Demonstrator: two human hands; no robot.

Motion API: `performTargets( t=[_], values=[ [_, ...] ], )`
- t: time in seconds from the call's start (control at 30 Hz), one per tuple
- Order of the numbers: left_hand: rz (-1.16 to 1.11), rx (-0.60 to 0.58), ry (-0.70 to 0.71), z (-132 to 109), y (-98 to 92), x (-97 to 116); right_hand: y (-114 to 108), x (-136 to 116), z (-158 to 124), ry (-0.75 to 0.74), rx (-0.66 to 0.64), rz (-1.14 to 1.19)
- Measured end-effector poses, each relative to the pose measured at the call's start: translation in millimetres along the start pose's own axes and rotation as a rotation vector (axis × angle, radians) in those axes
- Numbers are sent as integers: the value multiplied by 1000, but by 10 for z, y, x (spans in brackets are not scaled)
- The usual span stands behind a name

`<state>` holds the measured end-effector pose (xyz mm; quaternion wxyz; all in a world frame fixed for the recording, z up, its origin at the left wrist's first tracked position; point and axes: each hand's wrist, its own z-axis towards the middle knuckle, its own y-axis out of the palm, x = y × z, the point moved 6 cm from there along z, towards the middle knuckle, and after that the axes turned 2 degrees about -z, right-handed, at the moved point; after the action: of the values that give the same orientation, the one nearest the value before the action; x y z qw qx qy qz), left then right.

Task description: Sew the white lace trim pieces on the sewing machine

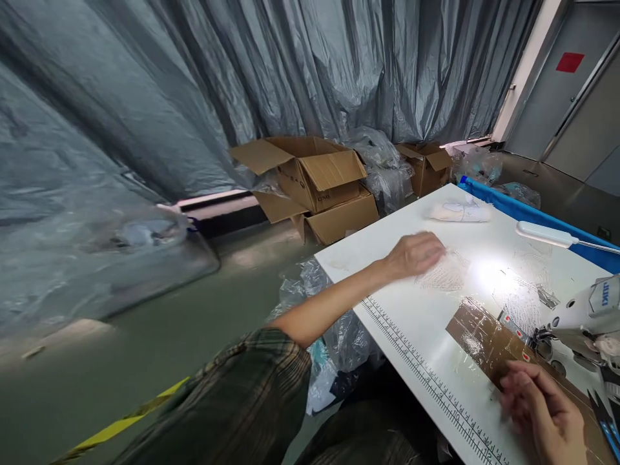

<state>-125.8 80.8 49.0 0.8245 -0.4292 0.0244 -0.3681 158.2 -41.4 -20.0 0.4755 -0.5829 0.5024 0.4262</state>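
My left hand (417, 254) is over the far left part of the white sewing table (353, 248), its fingers closed and somewhat blurred. They pinch the upper edge of a pale lace piece (443, 271), which spreads over the tabletop below them. My right hand (545, 410) hovers by the near edge, fingers loosely bent and apart, with nothing visible in it. Beside it lies a brown board covered in clear tape (477, 332). The white sewing machine head (588, 310) stands at the right, its lamp lighting more lace (520, 307).
Blue-handled snips (603, 420) lie at the lower right. A white-handled tool (547, 234) and a pale rolled bundle (460, 212) lie at the back. A ruler strip (426, 381) runs along the near edge. Cardboard boxes (334, 171) and plastic bags (380, 165) stand beyond.
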Motion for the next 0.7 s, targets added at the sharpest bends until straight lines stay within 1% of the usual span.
performTargets(
  t=[0.03, 0.07, 0.13, 0.2, 0.23, 0.27, 0.3, 0.33, 0.4, 0.47, 0.53, 0.6, 0.63, 0.67, 0.7],
  values=[
    [-24, -53, 123, -31, 79, 230, 34, 29, 47, 67, -70, 85],
    [-50, -132, 235, -74, 178, 474, 65, 42, 81, 116, -121, 165],
    [-134, -263, 397, -165, 342, 953, 108, 42, 118, 178, -176, 259],
    [-295, -401, 564, -239, 454, 1386, 109, 11, 126, 176, -168, 215],
    [-366, -440, 640, -249, 476, 1544, 106, -17, 120, 154, -162, 163],
    [-421, -457, 685, -226, 490, 1641, 107, -53, 109, 124, -161, 107],
    [-458, -453, 697, -169, 503, 1676, 119, -92, 92, 98, -172, 60],
    [-474, -435, 680, -87, 523, 1658, 136, -131, 73, 77, -183, 34],
    [-457, -415, 576, 103, 610, 1512, 170, -198, 37, 67, -200, 16],
    [-413, -474, 523, 214, 739, 1365, 177, -258, 17, 61, -212, -5],
    [-363, -570, 537, 211, 853, 1291, 134, -296, 25, 51, -259, -67],
    [-278, -603, 557, 150, 905, 1270, -10, -288, 72, 58, -289, -205],
    [-219, -584, 548, 120, 909, 1265, -135, -275, 115, 65, -256, -302],
    [-158, -552, 530, 94, 902, 1262, -298, -270, 170, 62, -172, -424],
    [-102, -519, 507, 71, 891, 1260, -492, -287, 223, 48, -21, -561]
  ],
)
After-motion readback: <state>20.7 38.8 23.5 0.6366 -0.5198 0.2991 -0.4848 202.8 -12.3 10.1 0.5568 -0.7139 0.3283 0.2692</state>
